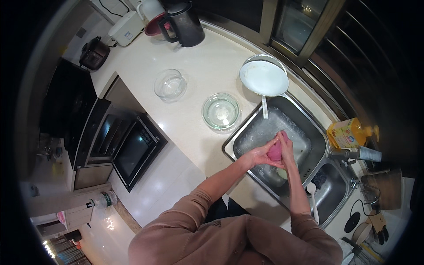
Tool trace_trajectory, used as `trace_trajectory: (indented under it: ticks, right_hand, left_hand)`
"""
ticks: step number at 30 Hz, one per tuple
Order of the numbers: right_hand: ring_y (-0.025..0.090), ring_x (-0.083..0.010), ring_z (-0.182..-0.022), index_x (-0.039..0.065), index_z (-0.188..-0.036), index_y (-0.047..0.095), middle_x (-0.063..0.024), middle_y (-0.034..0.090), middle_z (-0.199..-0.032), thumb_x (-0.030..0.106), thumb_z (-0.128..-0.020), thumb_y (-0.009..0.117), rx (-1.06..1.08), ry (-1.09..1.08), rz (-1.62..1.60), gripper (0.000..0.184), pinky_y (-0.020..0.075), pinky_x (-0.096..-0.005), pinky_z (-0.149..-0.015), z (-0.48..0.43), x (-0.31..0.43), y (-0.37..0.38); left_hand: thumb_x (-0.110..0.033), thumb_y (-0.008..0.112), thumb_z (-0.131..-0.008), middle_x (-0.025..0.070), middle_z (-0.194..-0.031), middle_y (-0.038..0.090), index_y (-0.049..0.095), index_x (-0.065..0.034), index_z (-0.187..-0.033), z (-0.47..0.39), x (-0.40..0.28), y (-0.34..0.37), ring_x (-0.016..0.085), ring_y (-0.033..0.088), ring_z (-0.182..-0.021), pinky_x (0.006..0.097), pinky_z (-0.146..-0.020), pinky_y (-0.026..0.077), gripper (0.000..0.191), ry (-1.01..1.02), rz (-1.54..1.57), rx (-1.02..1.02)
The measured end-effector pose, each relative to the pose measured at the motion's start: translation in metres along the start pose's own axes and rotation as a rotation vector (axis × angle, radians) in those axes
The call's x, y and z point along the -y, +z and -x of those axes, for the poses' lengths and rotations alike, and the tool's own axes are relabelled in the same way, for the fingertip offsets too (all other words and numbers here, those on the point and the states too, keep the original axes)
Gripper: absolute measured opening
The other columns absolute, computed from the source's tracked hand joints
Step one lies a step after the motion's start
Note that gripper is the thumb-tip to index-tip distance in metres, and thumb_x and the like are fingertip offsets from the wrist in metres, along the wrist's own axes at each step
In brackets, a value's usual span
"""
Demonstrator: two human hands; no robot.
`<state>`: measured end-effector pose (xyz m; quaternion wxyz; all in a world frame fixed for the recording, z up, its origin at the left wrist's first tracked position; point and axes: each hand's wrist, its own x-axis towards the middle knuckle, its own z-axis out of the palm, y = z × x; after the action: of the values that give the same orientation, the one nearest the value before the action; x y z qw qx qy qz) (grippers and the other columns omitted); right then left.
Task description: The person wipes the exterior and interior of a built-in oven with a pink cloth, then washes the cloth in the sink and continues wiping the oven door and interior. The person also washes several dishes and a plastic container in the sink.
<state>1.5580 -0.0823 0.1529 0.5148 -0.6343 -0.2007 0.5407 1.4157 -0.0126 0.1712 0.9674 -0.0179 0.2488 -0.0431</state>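
Over the larger basin of a stainless steel sink [228,149], my left hand [265,155] and my right hand [287,149] both grip a crumpled pink cloth [275,151]. The cloth is bunched between my palms, and the fingers meet at its upper end. Beneath my hands, a pale green round thing [282,173] in the basin is partly hidden. The basin holds soapy-looking water or foam. A white pan [264,78] lies at the basin's far corner, its handle reaching over the basin.
Two clear glass bowls [221,111] [170,84] stand on the counter left of the sink. A yellow soap pump bottle [347,133] is beside the faucet [361,154]. A white spoon [312,198] lies in the small basin. A black kettle [187,28] stands farther back.
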Motion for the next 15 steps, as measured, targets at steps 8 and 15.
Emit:
trace_trajectory:
  ticks: [8,15]
  right_hand:
    - [0.054,-0.0245,-0.122,0.003,-0.142,0.045,-0.0132,0.054,-0.135,0.054,-0.094,0.056,0.457,-0.075,-0.420,0.070,0.0423,-0.0451,-0.107,0.033,0.055,-0.001]
    - [0.064,-0.0300,-0.100,0.008,-0.123,0.057,-0.0102,0.063,-0.107,0.048,-0.098,0.052,0.607,-0.107,-0.894,0.047,0.0397,-0.0610,-0.106,0.028,0.031,0.003]
  left_hand:
    - [-0.018,0.071,-0.089,0.0190,-0.128,0.054,0.045,-0.0042,-0.131,-0.001,0.010,0.017,0.036,0.063,-0.097,0.0375,-0.077,0.057,0.052,-0.030,-0.085,0.009]
    - [-0.015,0.070,-0.089,0.0119,-0.106,0.051,0.048,-0.0091,-0.114,0.018,0.020,0.036,0.019,0.046,-0.068,0.0210,-0.049,0.036,0.034,0.044,0.166,0.049]
